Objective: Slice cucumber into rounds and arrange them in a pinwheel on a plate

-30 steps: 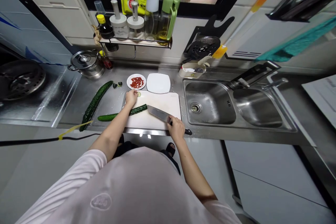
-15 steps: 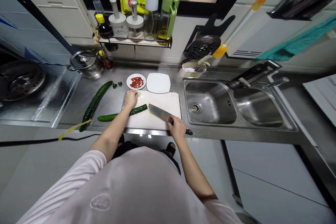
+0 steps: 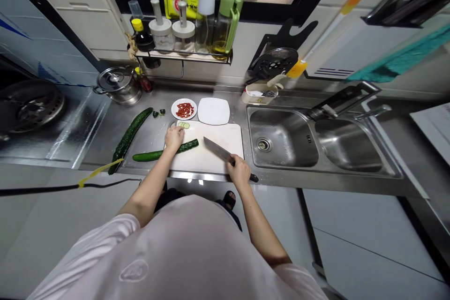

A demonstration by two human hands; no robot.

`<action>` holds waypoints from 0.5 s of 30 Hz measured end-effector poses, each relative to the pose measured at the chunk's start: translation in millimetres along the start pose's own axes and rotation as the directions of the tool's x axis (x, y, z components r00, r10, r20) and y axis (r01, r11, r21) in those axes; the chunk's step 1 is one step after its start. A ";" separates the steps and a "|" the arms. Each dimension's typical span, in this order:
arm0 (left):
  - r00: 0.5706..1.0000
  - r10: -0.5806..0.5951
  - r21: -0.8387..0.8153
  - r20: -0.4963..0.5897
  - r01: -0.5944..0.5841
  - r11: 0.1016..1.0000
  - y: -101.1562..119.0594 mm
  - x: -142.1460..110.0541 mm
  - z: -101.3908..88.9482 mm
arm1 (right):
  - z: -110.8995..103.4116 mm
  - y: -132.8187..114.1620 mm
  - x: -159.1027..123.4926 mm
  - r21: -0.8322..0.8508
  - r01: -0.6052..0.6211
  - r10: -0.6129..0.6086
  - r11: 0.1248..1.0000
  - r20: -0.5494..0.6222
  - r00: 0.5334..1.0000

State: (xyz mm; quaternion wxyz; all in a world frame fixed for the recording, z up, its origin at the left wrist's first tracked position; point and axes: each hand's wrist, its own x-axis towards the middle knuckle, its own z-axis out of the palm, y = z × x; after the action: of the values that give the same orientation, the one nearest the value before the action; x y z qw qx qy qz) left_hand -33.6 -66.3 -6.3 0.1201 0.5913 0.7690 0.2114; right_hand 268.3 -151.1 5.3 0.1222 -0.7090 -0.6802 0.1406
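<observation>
A white cutting board (image 3: 218, 150) lies on the steel counter in front of me. A dark green cucumber (image 3: 151, 154) stretches across its left edge. My left hand (image 3: 174, 138) rests closed on the cucumber near its cut end. Two pale cucumber slices (image 3: 184, 125) sit on the board's far left corner, just beyond that hand. My right hand (image 3: 239, 172) grips the black handle of a cleaver (image 3: 217, 149), whose blade angles over the board to the right of the cucumber's end.
A second, longer cucumber (image 3: 130, 132) lies on the counter to the left. A small plate of red chilli (image 3: 183, 109) and a white square plate (image 3: 213, 111) stand behind the board. A double sink (image 3: 316, 143) lies to the right, a lidded pot (image 3: 117, 85) at back left.
My left hand has drawn back from the board's far corner onto the cucumber, leaving the slices uncovered. The cleaver has shifted slightly right, away from the cucumber's end.
</observation>
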 end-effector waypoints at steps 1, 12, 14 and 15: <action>1.000 0.006 -0.004 0.003 -0.006 1.000 -0.3 -5.3 -1.7 | -0.2 -0.6 0.4 0.008 -0.009 0.009 1.000 0.002 1.000; 0.976 0.214 -0.104 0.040 -0.209 0.972 10.8 -44.7 -10.4 | 0.4 -18.9 15.3 0.286 -0.041 0.005 0.957 0.124 0.992; 0.968 0.248 -0.110 0.049 -0.241 0.964 12.6 -46.8 -8.6 | 1.8 -23.4 21.1 0.361 -0.006 -0.048 0.932 0.143 0.989; 0.964 0.261 -0.112 0.054 -0.254 0.961 13.1 -47.3 -7.7 | 2.4 -26.0 23.7 0.395 0.009 -0.076 0.919 0.154 0.985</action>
State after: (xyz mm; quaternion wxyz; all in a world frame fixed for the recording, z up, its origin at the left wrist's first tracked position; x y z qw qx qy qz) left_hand -12.8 -110.4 3.5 0.1483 0.6859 0.6690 0.2448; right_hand 244.0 -126.3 11.8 0.2078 -0.6410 -0.6610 0.3301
